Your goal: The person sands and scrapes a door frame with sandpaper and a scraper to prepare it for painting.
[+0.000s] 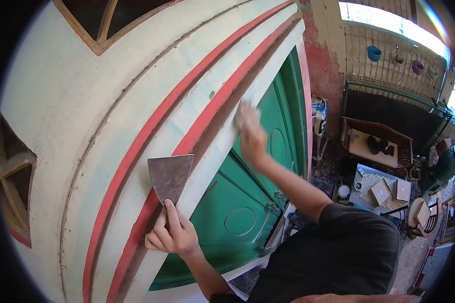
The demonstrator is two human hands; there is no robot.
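Note:
My left hand (174, 233) grips a putty knife (172, 175) by its lower end, its wide grey metal blade pointing up in front of the red and white door-frame moulding (207, 121). Further up, my right hand (253, 132) is smeared by motion against the white band beside the green door (227, 202). Its fingers are closed over a pale greyish piece (240, 117) pressed to the surface; its kind cannot be made out.
Wooden lattice windows (102, 30) sit in the wall at upper left. To the right stand a wooden bench (371, 146), a low table (364, 187) with boxes and a chair (423, 217). Small pots, one a blue pot (373, 53), hang on a fence.

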